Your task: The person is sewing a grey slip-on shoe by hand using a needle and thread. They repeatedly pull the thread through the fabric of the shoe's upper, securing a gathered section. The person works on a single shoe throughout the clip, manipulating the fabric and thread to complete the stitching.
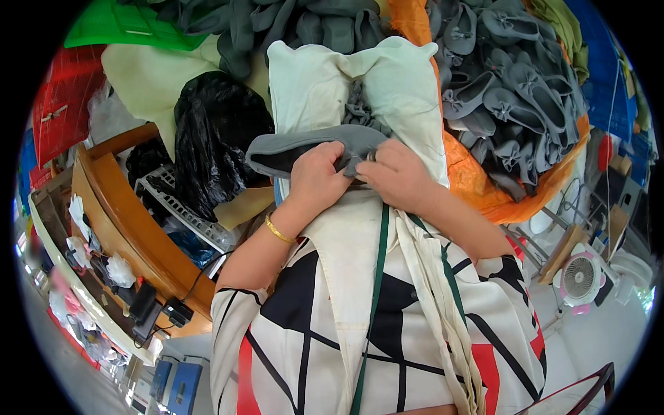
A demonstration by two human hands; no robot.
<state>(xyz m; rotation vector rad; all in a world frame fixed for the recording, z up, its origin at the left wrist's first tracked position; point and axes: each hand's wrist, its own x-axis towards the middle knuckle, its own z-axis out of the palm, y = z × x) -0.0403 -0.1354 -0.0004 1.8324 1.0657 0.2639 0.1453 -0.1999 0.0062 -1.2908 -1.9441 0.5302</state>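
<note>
We hold one grey felt slipper [277,152] crosswise over our lap, its dark-lined opening turned toward us, its rounded heel end pointing left and its toe end lying at the right; we take this slipper as our landmark for everything else. Our left hand [315,176] is closed on the slipper's near edge about midway along, thumb and fingers gripping the rim at the opening, so that the heel end juts out to the left of the grip; our right hand [398,176] is drawn narrow at the toe end, thumb and fingers pinched on a small grey bow [351,166], which sits between the two hands; the undersides of both grips are hidden from us. Just beyond the slipper, a little clump of gathered grey fabric pieces [358,104] lies in the dip of a white cloth [308,90] that spreads over our knees; farther beyond it we see a heap of grey slippers [277,28]; well to the right of it, many bow-trimmed slippers [519,90] fill an orange sack [477,180]; close by on its left stands a black plastic bag [214,138]; farther left and nearer us is a curved wooden desk [131,228]; far to its right and nearer us stands a small fan [581,277]; below the slipper, on our left wrist, we wear a gold bracelet [279,232].
</note>
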